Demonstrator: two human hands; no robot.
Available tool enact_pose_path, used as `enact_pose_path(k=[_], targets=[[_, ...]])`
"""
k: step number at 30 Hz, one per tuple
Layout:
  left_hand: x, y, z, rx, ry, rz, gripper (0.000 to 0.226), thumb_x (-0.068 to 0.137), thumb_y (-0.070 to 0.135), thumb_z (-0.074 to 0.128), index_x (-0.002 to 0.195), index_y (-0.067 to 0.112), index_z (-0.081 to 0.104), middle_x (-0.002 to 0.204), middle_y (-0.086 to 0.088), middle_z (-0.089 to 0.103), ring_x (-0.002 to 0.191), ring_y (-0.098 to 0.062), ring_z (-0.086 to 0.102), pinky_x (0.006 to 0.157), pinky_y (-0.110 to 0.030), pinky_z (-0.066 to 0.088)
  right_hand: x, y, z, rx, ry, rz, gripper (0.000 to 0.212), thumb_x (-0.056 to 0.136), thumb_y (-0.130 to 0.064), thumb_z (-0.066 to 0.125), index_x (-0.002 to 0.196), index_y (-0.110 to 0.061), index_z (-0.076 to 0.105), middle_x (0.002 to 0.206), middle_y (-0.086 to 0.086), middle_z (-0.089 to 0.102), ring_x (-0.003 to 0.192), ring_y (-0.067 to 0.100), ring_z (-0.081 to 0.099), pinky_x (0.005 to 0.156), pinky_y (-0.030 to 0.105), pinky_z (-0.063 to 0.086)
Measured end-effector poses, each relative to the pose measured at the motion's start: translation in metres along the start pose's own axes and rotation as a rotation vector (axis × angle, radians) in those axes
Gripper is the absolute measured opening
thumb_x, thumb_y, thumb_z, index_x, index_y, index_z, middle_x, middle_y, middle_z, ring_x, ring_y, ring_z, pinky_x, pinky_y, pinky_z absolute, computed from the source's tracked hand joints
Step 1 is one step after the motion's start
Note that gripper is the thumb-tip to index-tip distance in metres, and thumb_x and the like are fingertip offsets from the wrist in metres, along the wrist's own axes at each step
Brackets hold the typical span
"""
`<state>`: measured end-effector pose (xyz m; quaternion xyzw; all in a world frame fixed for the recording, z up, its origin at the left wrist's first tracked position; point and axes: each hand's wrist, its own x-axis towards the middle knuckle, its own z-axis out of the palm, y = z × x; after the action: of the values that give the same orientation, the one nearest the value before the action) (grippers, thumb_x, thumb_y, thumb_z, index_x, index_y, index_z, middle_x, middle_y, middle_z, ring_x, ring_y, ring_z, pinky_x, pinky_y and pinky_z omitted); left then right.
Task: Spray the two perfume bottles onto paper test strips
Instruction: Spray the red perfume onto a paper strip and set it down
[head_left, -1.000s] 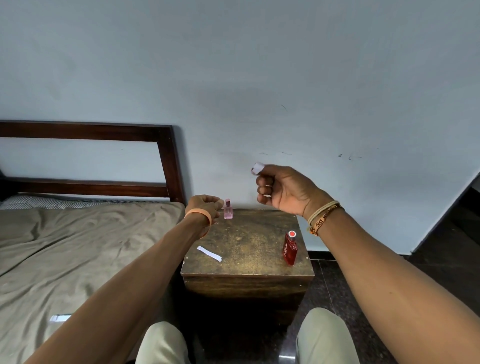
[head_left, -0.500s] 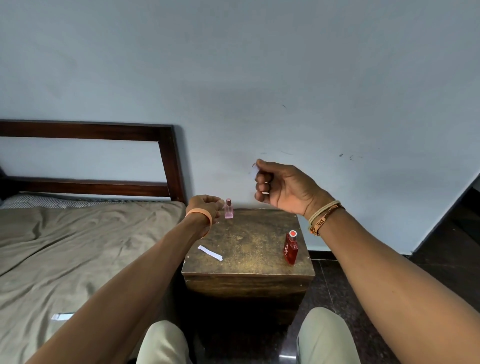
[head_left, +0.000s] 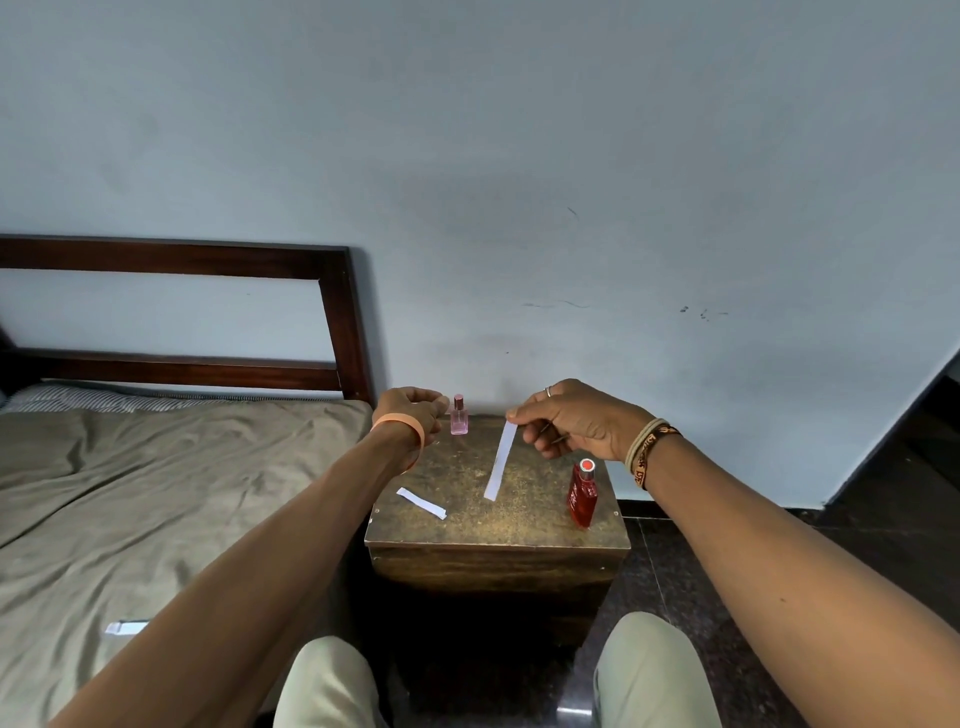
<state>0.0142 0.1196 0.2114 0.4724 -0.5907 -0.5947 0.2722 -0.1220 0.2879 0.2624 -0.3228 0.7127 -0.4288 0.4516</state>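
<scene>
Lowered since a moment ago, the right hand (head_left: 576, 421) pinches a long paper strip (head_left: 498, 462) dangling over the nightstand top (head_left: 519, 525). The left hand (head_left: 410, 413), loosely curled, is just beside the pink bottle (head_left: 459, 415) at the far left corner; I cannot tell if it holds anything. The red bottle (head_left: 583, 493) stands by the right edge, and a 2nd strip (head_left: 422, 503) lies near the left edge. Neither bottle is gripped, and I cannot judge which strips are sprayed. The red bottle's lettering is unreadable.

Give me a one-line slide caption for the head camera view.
Right hand pinches a paper strip over the wooden stand, left hand beside the pink bottle, red bottle untouched.
</scene>
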Motion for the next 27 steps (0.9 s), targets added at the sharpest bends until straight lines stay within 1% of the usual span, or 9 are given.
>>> enact_pose_path(k=[8,11,13,15,17,19,21,25,27], targets=[[0.0,0.001,0.002,0.007,-0.003,0.012,0.008,0.085,0.012,0.071,0.081,0.013,0.065,0.071,-0.006,0.063,0.056,-0.016,0.055,0.052,-0.026,0.049,-0.004,-0.01,0.004,-0.417,0.108,-0.074,0.015,0.088,-0.023,0.072,0.082,-0.01,0.069,0.077,0.004,0.068,0.07,0.014,0.06,0.064,0.027,0.048],[0.0,0.0,0.002,0.0,0.003,0.014,0.006,0.085,0.01,0.07,0.082,0.011,0.065,0.068,-0.007,0.062,0.055,-0.016,0.055,0.051,-0.025,0.048,-0.014,-0.03,-0.005,0.22,-0.194,-0.153,0.012,0.087,-0.021,0.067,0.085,-0.009,0.068,0.08,0.005,0.067,0.071,0.016,0.059,0.071,0.031,0.049],[0.0,0.0,0.001,-0.002,-0.004,0.01,0.007,0.086,0.01,0.07,0.081,0.012,0.064,0.069,-0.007,0.062,0.056,-0.017,0.055,0.053,-0.026,0.049,-0.018,-0.038,-0.011,0.583,-0.285,-0.204,0.01,0.086,-0.022,0.066,0.081,-0.013,0.066,0.077,0.004,0.066,0.071,0.017,0.06,0.076,0.035,0.051],[0.0,-0.001,0.0,0.002,-0.001,0.007,0.008,0.085,0.011,0.071,0.081,0.012,0.065,0.071,-0.007,0.063,0.058,-0.017,0.055,0.056,-0.028,0.05,-0.013,-0.036,-0.011,0.348,-0.142,-0.151,0.011,0.086,-0.02,0.069,0.081,-0.01,0.067,0.074,0.005,0.065,0.066,0.016,0.058,0.07,0.032,0.051],[0.0,-0.003,0.0,-0.002,0.003,0.003,0.006,0.086,0.011,0.07,0.083,0.011,0.065,0.072,-0.008,0.063,0.058,-0.017,0.055,0.057,-0.028,0.05,-0.007,-0.025,-0.006,-0.321,0.074,-0.047,0.017,0.088,-0.021,0.07,0.084,-0.005,0.07,0.074,0.007,0.065,0.058,0.013,0.053,0.058,0.026,0.046],[0.0,-0.002,0.002,-0.007,-0.011,0.001,0.007,0.086,0.01,0.07,0.082,0.011,0.065,0.072,-0.008,0.063,0.058,-0.017,0.055,0.057,-0.028,0.051,0.0,-0.013,-0.001,-0.693,0.196,-0.012,0.021,0.087,-0.025,0.072,0.083,-0.005,0.072,0.076,0.007,0.066,0.059,0.013,0.052,0.058,0.026,0.044],[-0.001,-0.001,0.004,-0.01,-0.022,0.006,0.008,0.086,0.01,0.07,0.081,0.011,0.064,0.072,-0.008,0.063,0.058,-0.017,0.055,0.058,-0.028,0.05,-0.002,-0.011,-0.002,-0.454,0.172,-0.06,0.018,0.088,-0.023,0.071,0.082,-0.007,0.07,0.074,0.006,0.066,0.063,0.014,0.055,0.062,0.026,0.046],[-0.002,-0.002,0.004,0.003,-0.015,0.0,0.008,0.086,0.009,0.069,0.081,0.011,0.064,0.069,-0.008,0.062,0.056,-0.017,0.055,0.056,-0.028,0.049,-0.012,-0.023,-0.008,0.434,-0.218,-0.205,0.011,0.086,-0.021,0.069,0.084,-0.01,0.069,0.075,0.005,0.065,0.064,0.016,0.059,0.065,0.029,0.051],[-0.001,-0.002,0.003,-0.001,-0.024,-0.004,0.008,0.086,0.009,0.069,0.08,0.012,0.064,0.069,-0.007,0.062,0.056,-0.017,0.055,0.055,-0.028,0.048,-0.011,-0.027,-0.009,0.514,-0.216,-0.206,0.012,0.084,-0.023,0.069,0.08,-0.011,0.068,0.073,0.004,0.064,0.064,0.016,0.058,0.064,0.029,0.05]])
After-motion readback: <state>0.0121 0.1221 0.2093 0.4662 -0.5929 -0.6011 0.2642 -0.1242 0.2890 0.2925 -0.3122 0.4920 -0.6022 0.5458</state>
